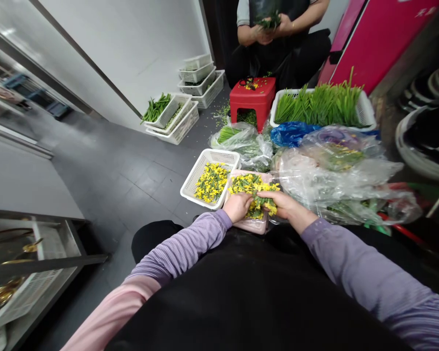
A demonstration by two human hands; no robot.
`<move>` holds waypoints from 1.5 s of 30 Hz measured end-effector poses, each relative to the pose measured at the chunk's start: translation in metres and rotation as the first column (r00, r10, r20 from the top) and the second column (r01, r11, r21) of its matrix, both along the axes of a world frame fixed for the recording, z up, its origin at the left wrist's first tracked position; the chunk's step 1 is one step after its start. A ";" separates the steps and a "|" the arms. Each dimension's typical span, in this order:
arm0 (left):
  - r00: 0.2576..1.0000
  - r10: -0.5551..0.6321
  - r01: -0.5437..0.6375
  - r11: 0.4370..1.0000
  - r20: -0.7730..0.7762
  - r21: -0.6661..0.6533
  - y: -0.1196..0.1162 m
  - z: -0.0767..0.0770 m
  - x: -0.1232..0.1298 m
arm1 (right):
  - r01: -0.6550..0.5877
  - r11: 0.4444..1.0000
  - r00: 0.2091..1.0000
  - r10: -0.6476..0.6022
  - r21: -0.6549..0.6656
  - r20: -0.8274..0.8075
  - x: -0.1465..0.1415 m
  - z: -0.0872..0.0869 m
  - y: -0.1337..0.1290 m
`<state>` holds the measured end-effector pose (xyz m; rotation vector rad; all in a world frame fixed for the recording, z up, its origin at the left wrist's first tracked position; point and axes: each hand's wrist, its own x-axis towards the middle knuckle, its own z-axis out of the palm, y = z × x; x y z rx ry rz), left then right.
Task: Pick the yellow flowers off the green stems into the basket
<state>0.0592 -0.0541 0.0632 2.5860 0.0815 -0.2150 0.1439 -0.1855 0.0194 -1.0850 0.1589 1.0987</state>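
Note:
My left hand (237,206) is closed, its fingertips pressed among yellow blossoms with green stems (247,183) in a pale pink tray (251,225). Across from it, my right hand (283,204) has thumb and fingers wrapped round a small bunch of the same yellow blossoms (269,208). The two hands nearly meet over the tray, and what lies beneath the left fingers is partly hidden. Just left of the tray, a white perforated basket (190,191) holds more loose yellow blossoms (211,183).
Plastic bags of greens (336,180) crowd the right side. Beyond stand a red stool (253,90) with scissors on it and a basket of long green stalks (322,105). A co-worker's hands (274,30) hold greens. Stacked white baskets (175,127) line the wall; a metal shelf (69,258) is at left.

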 end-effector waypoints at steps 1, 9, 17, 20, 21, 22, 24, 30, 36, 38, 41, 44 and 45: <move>0.999 0.036 -0.039 0.996 -0.039 -0.076 0.002 0.004 -0.001 | -0.037 0.999 0.999 0.038 0.029 -0.022 0.003 0.001 -0.002; 0.976 -0.080 0.018 0.957 -0.201 -0.291 0.011 0.023 0.001 | -0.212 0.963 0.973 0.224 0.165 -0.061 0.006 0.013 -0.011; 0.985 -0.172 0.172 0.972 0.017 -0.159 0.007 0.010 -0.001 | -0.147 0.988 0.985 0.151 0.052 -0.081 0.001 0.014 -0.007; 0.993 -0.007 -0.044 0.912 -0.122 -0.407 0.006 0.005 -0.005 | -0.135 0.989 0.987 0.141 0.067 -0.082 0.001 0.014 -0.008; 0.977 0.033 -0.136 0.858 -0.211 -0.496 0.006 0.003 -0.006 | -0.127 0.989 0.988 0.132 0.073 -0.074 0.002 0.013 -0.008; 0.955 0.048 -0.216 0.790 -0.294 -0.574 0.005 0.002 -0.008 | -0.116 0.990 0.991 0.121 0.077 -0.063 0.002 0.012 -0.008; 0.924 0.035 -0.310 0.651 -0.381 -0.693 0.003 0.001 -0.010 | -0.096 0.992 0.994 0.099 0.080 -0.034 0.004 0.009 -0.008; 0.920 0.047 -0.367 0.454 -0.390 -0.812 0.001 -0.002 -0.015 | -0.103 0.990 0.995 0.104 0.092 -0.003 0.004 0.002 -0.008; 0.927 0.016 -0.344 0.438 -0.376 -0.830 0.004 -0.005 -0.016 | -0.079 0.997 0.997 0.079 0.019 0.007 -0.004 0.006 -0.006; 0.920 0.038 -0.364 0.453 -0.390 -0.814 0.001 -0.008 -0.015 | -0.067 0.998 0.998 0.067 -0.015 0.007 -0.007 0.003 -0.005; 0.893 0.110 -0.430 0.491 -0.435 -0.758 -0.002 -0.020 -0.012 | -0.104 0.994 0.994 0.103 -0.039 -0.024 -0.011 -0.006 -0.008; 0.847 0.158 -0.472 0.664 -0.508 -0.580 0.000 -0.038 -0.011 | -0.101 0.993 0.995 0.100 -0.066 -0.027 -0.007 -0.012 -0.014; 0.847 0.160 -0.436 0.754 -0.506 -0.492 0.003 -0.043 -0.011 | -0.078 0.995 0.997 0.077 -0.068 -0.019 -0.004 -0.012 -0.016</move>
